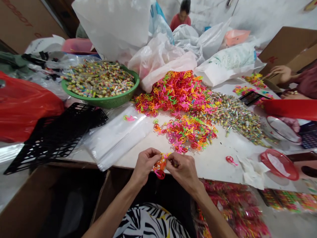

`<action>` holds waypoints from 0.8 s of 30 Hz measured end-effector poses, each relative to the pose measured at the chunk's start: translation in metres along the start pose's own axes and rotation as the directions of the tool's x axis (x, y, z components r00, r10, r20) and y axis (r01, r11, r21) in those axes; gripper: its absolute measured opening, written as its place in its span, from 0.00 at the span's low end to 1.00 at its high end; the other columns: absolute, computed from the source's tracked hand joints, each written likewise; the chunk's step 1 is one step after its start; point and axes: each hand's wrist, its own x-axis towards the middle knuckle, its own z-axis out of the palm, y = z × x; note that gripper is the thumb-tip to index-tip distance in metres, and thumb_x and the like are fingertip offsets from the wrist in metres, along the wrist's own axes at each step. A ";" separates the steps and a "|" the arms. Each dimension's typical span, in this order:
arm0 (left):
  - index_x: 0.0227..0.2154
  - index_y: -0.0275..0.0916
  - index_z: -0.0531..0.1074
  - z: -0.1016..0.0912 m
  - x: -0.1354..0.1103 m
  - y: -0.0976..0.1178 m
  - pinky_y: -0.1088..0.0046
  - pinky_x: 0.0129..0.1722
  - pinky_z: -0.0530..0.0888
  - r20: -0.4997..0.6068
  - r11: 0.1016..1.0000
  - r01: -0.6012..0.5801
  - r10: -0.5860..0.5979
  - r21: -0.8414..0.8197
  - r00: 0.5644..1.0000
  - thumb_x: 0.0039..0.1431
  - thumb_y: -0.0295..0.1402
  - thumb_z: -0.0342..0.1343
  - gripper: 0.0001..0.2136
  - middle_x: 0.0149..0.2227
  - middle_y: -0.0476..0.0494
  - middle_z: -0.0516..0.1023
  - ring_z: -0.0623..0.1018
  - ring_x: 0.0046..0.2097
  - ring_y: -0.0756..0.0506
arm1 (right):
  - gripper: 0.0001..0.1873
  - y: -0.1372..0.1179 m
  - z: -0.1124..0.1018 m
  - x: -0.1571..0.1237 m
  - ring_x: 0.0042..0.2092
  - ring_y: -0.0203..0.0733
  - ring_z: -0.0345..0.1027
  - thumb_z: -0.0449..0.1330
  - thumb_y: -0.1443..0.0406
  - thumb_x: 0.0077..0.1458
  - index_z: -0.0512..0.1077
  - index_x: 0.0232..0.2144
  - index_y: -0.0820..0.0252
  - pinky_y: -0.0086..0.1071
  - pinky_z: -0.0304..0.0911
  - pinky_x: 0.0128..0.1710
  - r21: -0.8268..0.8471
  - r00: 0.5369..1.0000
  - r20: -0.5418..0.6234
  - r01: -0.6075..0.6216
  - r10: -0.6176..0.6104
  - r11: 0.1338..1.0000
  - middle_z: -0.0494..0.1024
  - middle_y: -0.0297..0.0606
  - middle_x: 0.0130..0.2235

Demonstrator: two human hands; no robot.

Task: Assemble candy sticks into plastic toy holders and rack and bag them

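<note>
Just over the table's front edge, my left hand (145,164) and my right hand (182,166) are closed in pinches, close together. Between them is a small orange, yellow and pink plastic toy piece (161,164) with a red round end hanging down. Fingers hide part of it, and its exact kind is unclear. Just beyond my hands lies a small heap of similar bright plastic pieces (187,130). Behind that rises a larger pile of red, pink and orange pieces (177,91).
Left stand a green basin (105,101) of small wrapped tubes, black plastic grids (55,134) and clear bags (116,135). A heap of little tubes (239,115) and a red basket (271,165) are right. Another person's hand (282,73) shows far right; someone sits behind (178,20).
</note>
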 end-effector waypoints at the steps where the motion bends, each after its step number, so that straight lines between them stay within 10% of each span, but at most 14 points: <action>1: 0.21 0.34 0.70 0.001 -0.001 -0.001 0.79 0.23 0.63 -0.027 1.000 -0.028 0.028 0.009 0.999 0.40 0.30 0.60 0.06 0.19 0.52 0.70 0.67 0.22 0.55 | 0.07 -0.001 0.002 -0.001 0.18 0.30 0.59 0.54 0.70 0.44 0.70 0.19 0.61 0.23 0.48 0.22 -0.021 1.000 -0.016 -0.015 0.014 1.000 0.67 0.31 0.16; 24: 0.20 0.35 0.67 0.004 0.003 -0.012 0.81 0.19 0.63 -0.115 0.989 -0.079 0.093 0.126 0.989 0.40 0.31 0.60 0.07 0.19 0.53 0.68 0.66 0.20 0.55 | 0.06 0.008 0.006 0.017 0.18 0.30 0.57 0.55 0.68 0.41 0.68 0.16 0.62 0.22 0.45 0.17 0.135 0.915 0.352 -0.257 0.196 0.957 0.65 0.29 0.14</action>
